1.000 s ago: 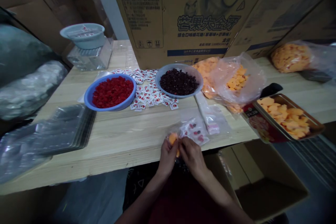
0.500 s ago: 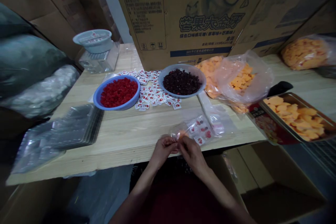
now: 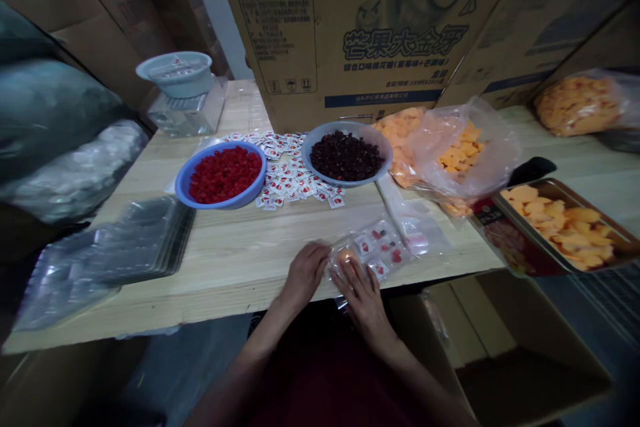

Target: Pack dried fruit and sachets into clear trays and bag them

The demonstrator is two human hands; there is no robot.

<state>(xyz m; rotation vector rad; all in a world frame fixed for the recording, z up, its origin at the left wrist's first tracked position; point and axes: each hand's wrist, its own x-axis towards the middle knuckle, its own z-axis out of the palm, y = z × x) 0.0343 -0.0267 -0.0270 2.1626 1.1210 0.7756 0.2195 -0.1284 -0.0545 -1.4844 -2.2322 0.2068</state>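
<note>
A clear plastic bag [image 3: 407, 255] lies near the table's front edge, around a clear tray [image 3: 369, 244] with small white sachets, red and dark pieces and an orange piece [image 3: 345, 255]. My left hand [image 3: 303, 273] is at the bag's left end, its fingers closed together on the film; the fingertips are partly hidden. Flat over the bag's near left part lies my right hand [image 3: 361, 290], fingers spread beside the orange piece. Beyond my hands are a blue bowl of red pieces [image 3: 225, 175], a bowl of dark pieces [image 3: 346, 157] and scattered white sachets [image 3: 295, 180].
Stacked clear trays [image 3: 145, 240] lie at the left. A large carton [image 3: 280, 80] stands behind the bowls. Open bags of orange pieces [image 3: 460, 147] and a tin of orange pieces [image 3: 565, 227] are at the right. Below the front edge sits an open cardboard box [image 3: 480, 320].
My hands have come apart from pinching together at the bag's near left end. The left hand has shifted slightly left; the right hand has flattened, fingers spread on the bag.
</note>
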